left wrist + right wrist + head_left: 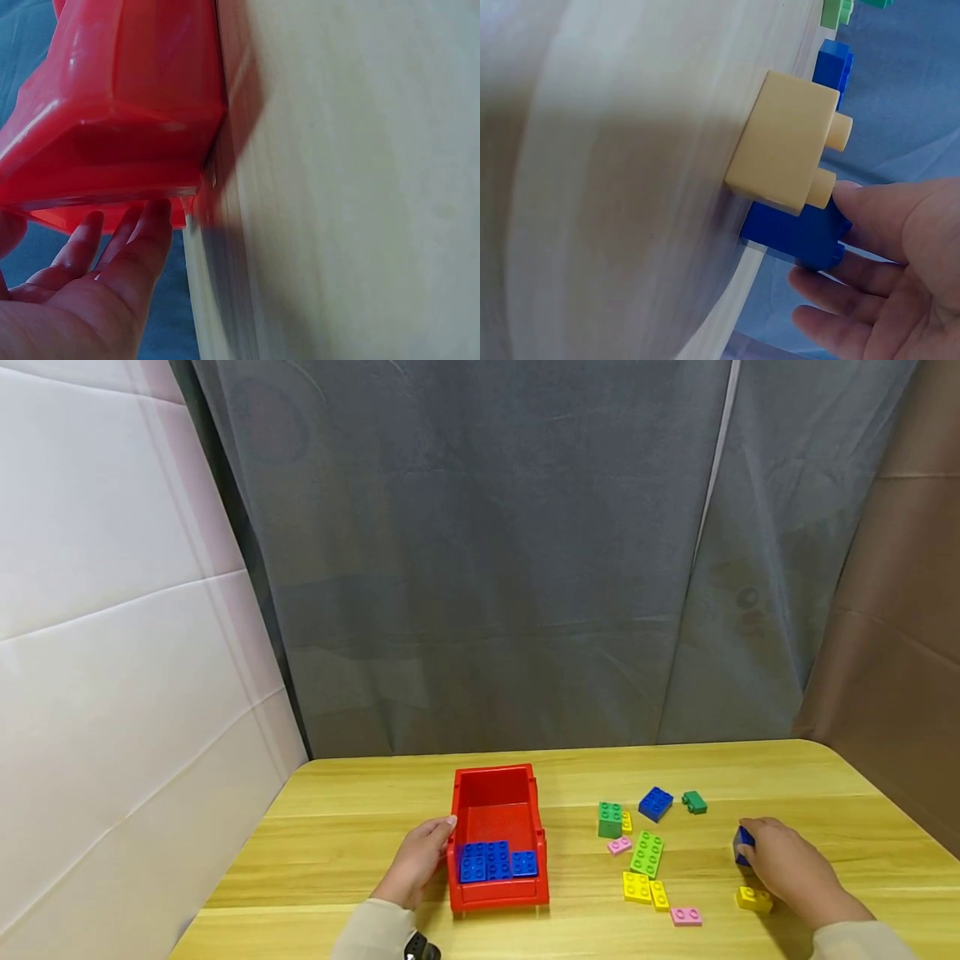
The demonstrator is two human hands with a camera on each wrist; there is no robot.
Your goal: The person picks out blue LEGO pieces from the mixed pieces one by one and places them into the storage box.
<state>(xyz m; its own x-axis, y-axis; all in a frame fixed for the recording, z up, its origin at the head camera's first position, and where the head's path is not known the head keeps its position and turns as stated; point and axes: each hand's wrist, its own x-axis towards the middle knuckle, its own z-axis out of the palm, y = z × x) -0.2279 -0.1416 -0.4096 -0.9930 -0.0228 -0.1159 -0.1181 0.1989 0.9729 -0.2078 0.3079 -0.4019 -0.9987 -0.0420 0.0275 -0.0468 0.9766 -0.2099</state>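
Observation:
Near the middle of the table stands a red plastic bin point(499, 892) with several blue bricks point(487, 862) at its near end. My left hand point(417, 860) holds the bin by its left side; in the left wrist view the fingers point(142, 236) reach beneath its rim. On the right, my right hand point(792, 867) pinches a blue brick point(742, 846) between thumb and fingers. In the right wrist view that blue brick point(791, 232) is partly hidden behind a yellow brick point(784, 142), which the head view shows standing just nearer me.
Between bin and right hand lie a green brick point(610, 820), another blue brick point(656, 804), a dark green piece point(694, 802), a lime brick point(647, 854), yellow bricks point(637, 887) and pink bricks point(686, 917). A grey curtain point(487, 568) hangs behind the table.

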